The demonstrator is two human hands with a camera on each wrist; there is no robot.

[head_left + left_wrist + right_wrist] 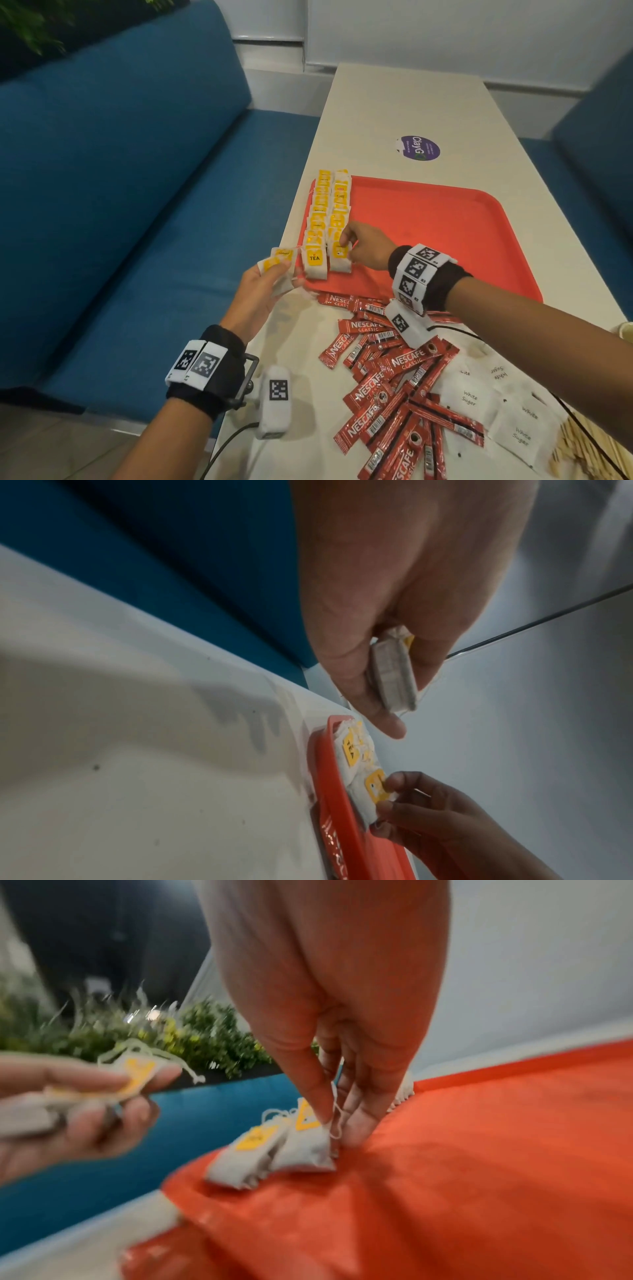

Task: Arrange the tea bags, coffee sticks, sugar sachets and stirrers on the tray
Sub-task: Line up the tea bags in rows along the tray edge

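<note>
Papery tea bags in two rows line the smooth red tray.

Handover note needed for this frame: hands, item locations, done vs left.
Left hand: holds a few spare tea bags off the tray's left edge.
Right hand: pinches the nearest tea bag of the right row, on the tray.
Done: two rows of tea bags along the tray's left side.
Left: held bags, then coffee sticks, sugar sachets and stirrers, all on the table.
</note>
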